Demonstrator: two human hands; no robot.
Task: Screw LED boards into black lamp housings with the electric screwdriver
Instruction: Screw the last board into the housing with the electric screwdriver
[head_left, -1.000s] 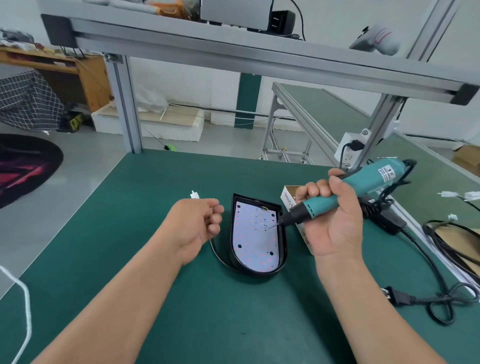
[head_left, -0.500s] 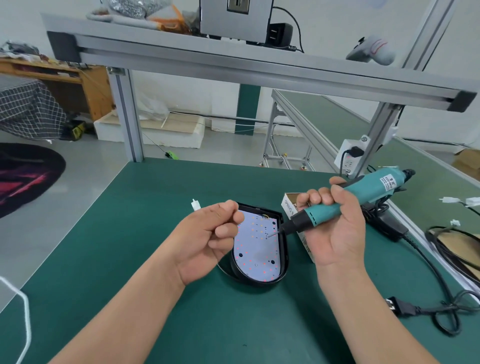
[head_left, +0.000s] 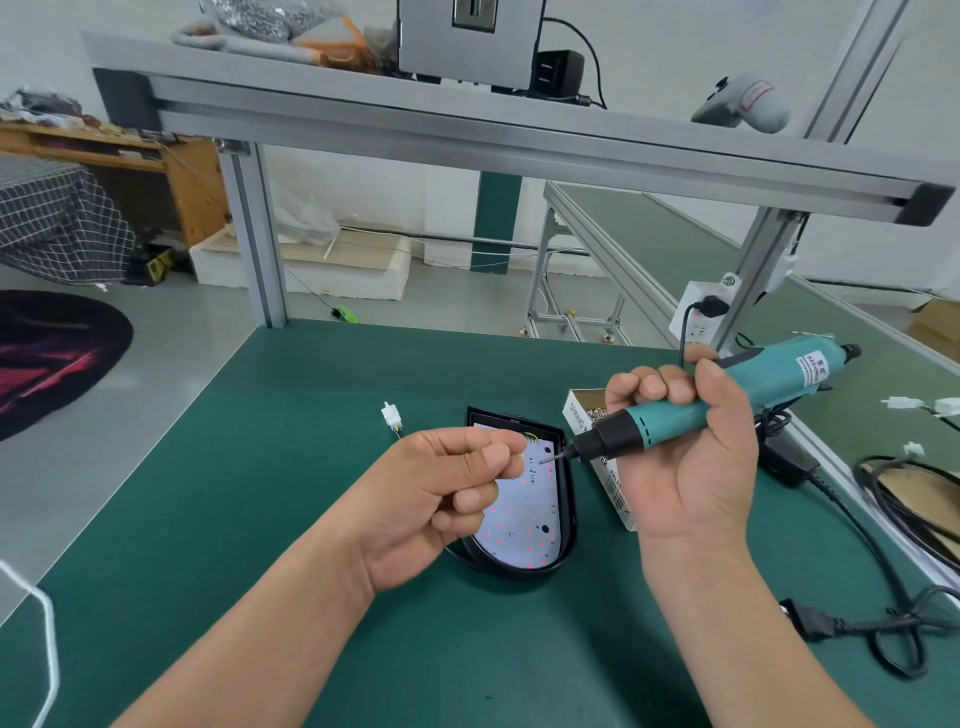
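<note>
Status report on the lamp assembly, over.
Right hand grips electric screwdriver, tip over LED board. Left hand pinches at the tip; screw too small to confirm. Board sits in black housing. Nothing blocking the tip.

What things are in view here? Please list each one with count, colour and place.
table: 1, green, under everything
lamp housing: 1, black, table centre
LED board: 1, white with red dots, inside lamp housing
electric screwdriver: 1, teal and black, in right hand
screw box: 1, white, open, behind right hand
connector: 1, white, left of lamp housing
power adapter: 1, black, right of right hand
plug with cord: 1, black, table's right side
left hand: 1, over LED board, thumb on forefinger; any screw unclear
right hand: 1, grips electric screwdriver
</note>
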